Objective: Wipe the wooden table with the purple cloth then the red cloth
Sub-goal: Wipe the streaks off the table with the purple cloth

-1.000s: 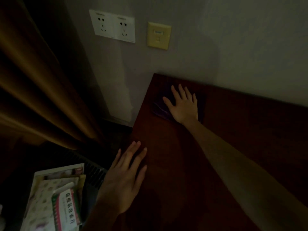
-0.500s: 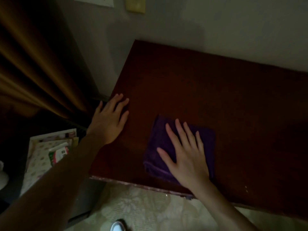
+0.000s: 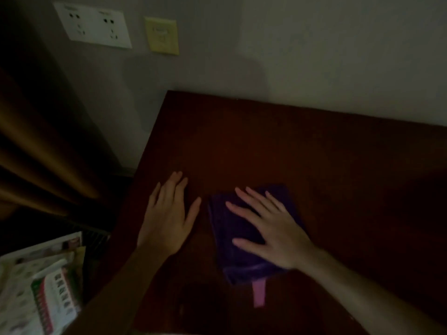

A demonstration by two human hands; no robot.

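Head view: our right hand point(image 3: 271, 228) lies flat, fingers spread, on the purple cloth point(image 3: 242, 238); our left hand point(image 3: 167, 221) rests open beside it on the dim wooden table point(image 3: 266, 146) against a wall.

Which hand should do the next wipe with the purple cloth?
Probably the right hand: it lies flat on the folded purple cloth. The left hand rests beside it on the bare dark wooden table.
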